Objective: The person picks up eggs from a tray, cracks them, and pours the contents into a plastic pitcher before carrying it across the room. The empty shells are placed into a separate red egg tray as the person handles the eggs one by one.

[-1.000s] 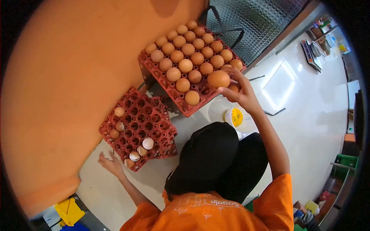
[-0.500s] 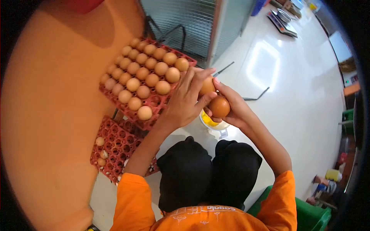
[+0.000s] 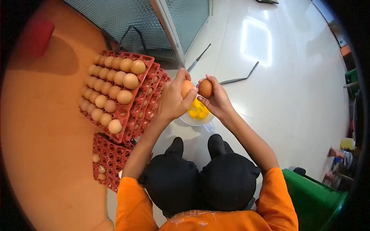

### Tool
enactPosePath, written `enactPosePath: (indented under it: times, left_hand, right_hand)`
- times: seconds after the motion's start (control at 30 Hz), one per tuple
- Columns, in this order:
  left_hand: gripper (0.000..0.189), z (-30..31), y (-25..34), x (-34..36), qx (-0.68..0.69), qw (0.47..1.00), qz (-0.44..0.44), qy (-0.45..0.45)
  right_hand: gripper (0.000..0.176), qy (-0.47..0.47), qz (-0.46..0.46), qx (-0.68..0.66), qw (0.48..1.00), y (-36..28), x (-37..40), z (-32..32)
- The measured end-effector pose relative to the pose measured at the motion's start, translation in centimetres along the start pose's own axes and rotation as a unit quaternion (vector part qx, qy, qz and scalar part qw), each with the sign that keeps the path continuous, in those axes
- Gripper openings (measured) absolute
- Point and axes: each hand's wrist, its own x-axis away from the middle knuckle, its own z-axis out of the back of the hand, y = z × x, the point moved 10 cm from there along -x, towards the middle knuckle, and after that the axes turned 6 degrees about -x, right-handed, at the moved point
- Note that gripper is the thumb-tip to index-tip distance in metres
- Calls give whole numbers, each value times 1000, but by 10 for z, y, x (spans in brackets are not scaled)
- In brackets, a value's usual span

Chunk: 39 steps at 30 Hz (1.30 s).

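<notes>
My left hand point(image 3: 176, 96) is closed around a light brown egg point(image 3: 187, 88), the thumb across its front. Facing it, my right hand point(image 3: 217, 98) grips a darker brown egg point(image 3: 205, 88). The two eggs are close together above a clear plastic jug point(image 3: 209, 126). Several bright yellow yolks point(image 3: 198, 111) lie inside the jug. To the left of my left hand, whole brown eggs point(image 3: 105, 88) fill much of the top of a stack of red egg trays point(image 3: 133, 122).
A lower red tray point(image 3: 114, 159) holds a few eggs or shells beside the orange wall point(image 3: 50, 134). A green bin point(image 3: 314, 196) stands at the right. Dark thin metal legs point(image 3: 237, 81) lie on the shiny white floor point(image 3: 277, 104) near a glass-panelled door point(image 3: 192, 23).
My hands have moved apart a little, each with an egg, and the jug of yolks now shows more. The view has shifted, bringing the tray stack further left.
</notes>
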Motion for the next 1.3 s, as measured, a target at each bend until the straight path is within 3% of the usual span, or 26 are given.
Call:
enactPosePath:
  times: [0.13,0.33,0.43,0.63,0.83,0.97,1.03,1.07,1.13,1.23,1.3]
  left_hand:
    - [22,-34,0,-3,-94,994,-34,-31]
    - [19,-27,-22,-4,-20,998,55,-33]
    - [18,-37,-16,-4,-91,995,-3,-40]
    - [18,-26,-24,-2,-63,997,46,-23]
    - [18,-39,-30,1,-101,993,33,-49]
    - [17,-33,-49,5,73,994,74,-26]
    - [18,-41,-73,9,204,968,137,-41]
    - [21,-51,-80,15,327,926,172,-79]
    - [26,-68,-76,27,552,787,231,-148]
    - [35,-71,-74,31,672,698,202,-142]
    - [37,-73,-81,37,693,677,218,-118]
  right_hand:
    - [20,58,30,17,998,13,-1,9]
    - [25,81,0,5,997,12,-5,26]
    - [28,89,18,52,995,18,7,16]
    - [29,167,-22,40,985,20,0,35]
    - [29,130,-41,0,991,34,-12,38]
    - [29,79,-65,-48,994,34,-19,41]
    - [30,61,-75,-39,995,34,-16,33]
    - [32,46,-84,-25,995,35,-17,31]
    - [35,18,-101,2,995,36,-16,24]
    - [40,58,-68,145,985,18,-3,20]
    - [42,47,-19,249,967,4,-2,14]
